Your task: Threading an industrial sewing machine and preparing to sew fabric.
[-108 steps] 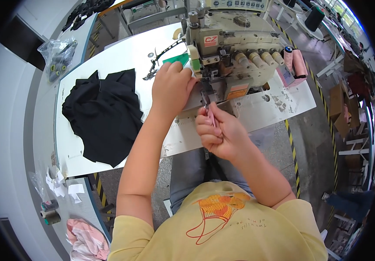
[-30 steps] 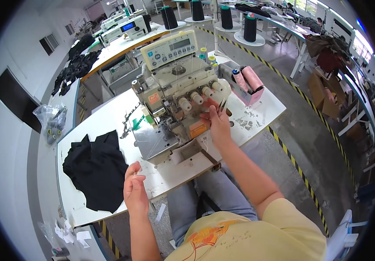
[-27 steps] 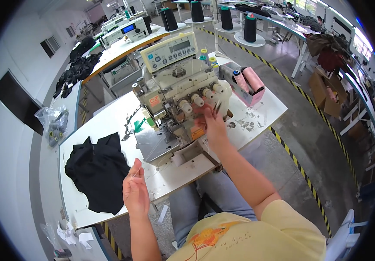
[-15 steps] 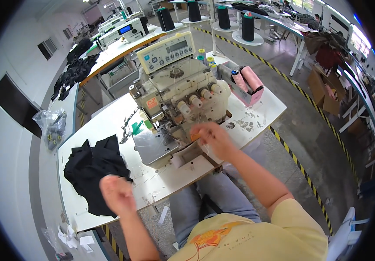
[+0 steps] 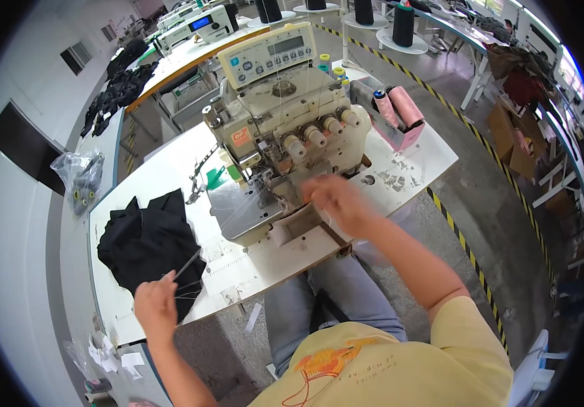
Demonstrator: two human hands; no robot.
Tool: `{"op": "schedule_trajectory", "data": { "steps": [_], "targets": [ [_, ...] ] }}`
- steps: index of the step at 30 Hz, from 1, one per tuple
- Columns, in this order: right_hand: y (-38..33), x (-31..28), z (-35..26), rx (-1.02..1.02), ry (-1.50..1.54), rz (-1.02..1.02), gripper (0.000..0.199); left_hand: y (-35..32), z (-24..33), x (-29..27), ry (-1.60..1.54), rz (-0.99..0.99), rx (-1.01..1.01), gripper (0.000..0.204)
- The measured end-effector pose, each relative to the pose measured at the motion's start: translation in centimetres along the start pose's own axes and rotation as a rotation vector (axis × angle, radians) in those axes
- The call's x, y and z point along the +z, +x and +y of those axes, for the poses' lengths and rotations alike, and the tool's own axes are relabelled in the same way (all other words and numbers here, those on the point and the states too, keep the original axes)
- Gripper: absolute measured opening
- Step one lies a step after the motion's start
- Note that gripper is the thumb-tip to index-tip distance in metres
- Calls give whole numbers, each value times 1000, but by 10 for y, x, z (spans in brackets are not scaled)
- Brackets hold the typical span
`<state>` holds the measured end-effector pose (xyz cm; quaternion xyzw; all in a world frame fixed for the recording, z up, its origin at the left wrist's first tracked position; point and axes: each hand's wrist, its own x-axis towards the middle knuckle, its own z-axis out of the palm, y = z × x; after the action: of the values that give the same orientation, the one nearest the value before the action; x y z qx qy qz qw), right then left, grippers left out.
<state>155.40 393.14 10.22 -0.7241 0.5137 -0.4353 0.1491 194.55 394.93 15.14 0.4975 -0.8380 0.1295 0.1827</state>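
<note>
An overlock sewing machine (image 5: 285, 136) stands on the white table. My right hand (image 5: 338, 203) is at its front, beside the opened lower front part, with fingers curled; motion blurs them. A short pale thread hangs by the palm, and what the fingertips hold is hidden. Over the near edge of the black fabric (image 5: 146, 244) at the left, my left hand (image 5: 156, 305) is closed on slim metal tweezers (image 5: 189, 263) that point up and right. Fine light threads stretch rightward from this hand.
Pink thread cones (image 5: 404, 107) sit in a box on the table's right side. A green piece (image 5: 217, 178) lies left of the machine. Behind are another sewing machine (image 5: 204, 30) and black cones on stands (image 5: 404, 30). Yellow-black tape (image 5: 465, 268) marks the floor at right.
My left hand has moved left and slightly down, and the tweezers now show clearly. My right hand remains at the machine's front, shifted slightly right in the picture. The view has shifted a little.
</note>
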Motion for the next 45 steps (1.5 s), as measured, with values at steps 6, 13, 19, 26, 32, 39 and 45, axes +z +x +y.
{"op": "schedule_trajectory", "data": {
  "steps": [6, 13, 19, 26, 32, 39, 45],
  "targets": [
    [14, -8, 6, 282, 501, 93, 32, -65, -72, -28, -78, 347, -456, 13],
    [-3, 2, 1, -327, -359, -269, 25, -83, -48, -36, 23, 133, -360, 11],
    [21, -25, 0, 400, 785, 266, 44, -132, -126, -66, 243, 282, -790, 22],
    [2, -1, -9, -73, -167, -245, 30, -132, -106, -72, 316, 244, -687, 23],
    [20, -18, -6, 421, 498, 11, 28, -151, -144, -97, 530, 275, -856, 26],
    [4, -13, -3, 88, 297, -99, 12, -131, -124, -100, 502, 240, -864, 28],
    [8, -36, 2, 173, 71, 40, 10, -159, -158, -114, 522, 261, -885, 25]
  ]
}}
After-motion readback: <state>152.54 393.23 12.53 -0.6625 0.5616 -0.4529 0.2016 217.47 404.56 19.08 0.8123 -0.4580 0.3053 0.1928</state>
